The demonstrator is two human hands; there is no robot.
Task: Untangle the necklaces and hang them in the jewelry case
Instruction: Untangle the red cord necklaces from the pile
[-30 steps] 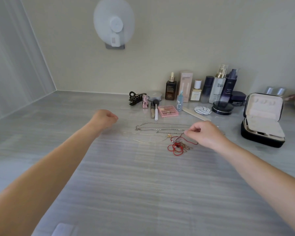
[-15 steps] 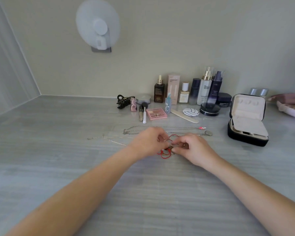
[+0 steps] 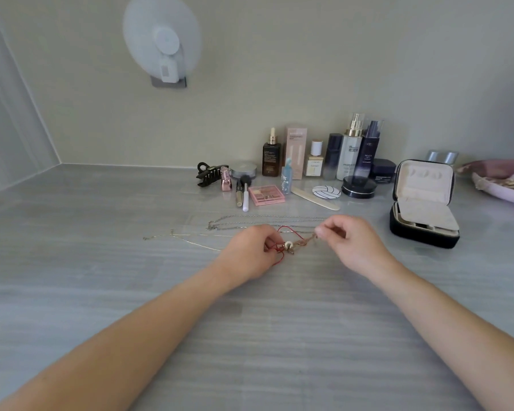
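Observation:
A tangle of a red cord necklace (image 3: pixel 283 230) and a gold chain (image 3: pixel 304 241) with a pale bead lies on the grey counter between my hands. My left hand (image 3: pixel 251 252) pinches the red cord end of the tangle. My right hand (image 3: pixel 350 243) pinches the gold chain and holds it stretched to the right. Thin silver chains (image 3: pixel 250 219) lie stretched out just behind the hands, and another fine chain (image 3: pixel 175 235) trails to the left. The black jewelry case (image 3: pixel 424 203) stands open at the right, its lid upright.
Cosmetics line the back wall: bottles (image 3: pixel 349 149), a pink palette (image 3: pixel 266 194), a black hair claw (image 3: pixel 209 173), brushes, a nail file (image 3: pixel 315 197), a dark jar (image 3: pixel 359 186). A pink dish (image 3: pixel 505 188) sits far right. A white fan (image 3: pixel 162 40) hangs on the wall.
My left hand came in from the left to the tangle. Both hands then took hold, and now my right hand has drawn the gold chain rightward, apart from the red cord.

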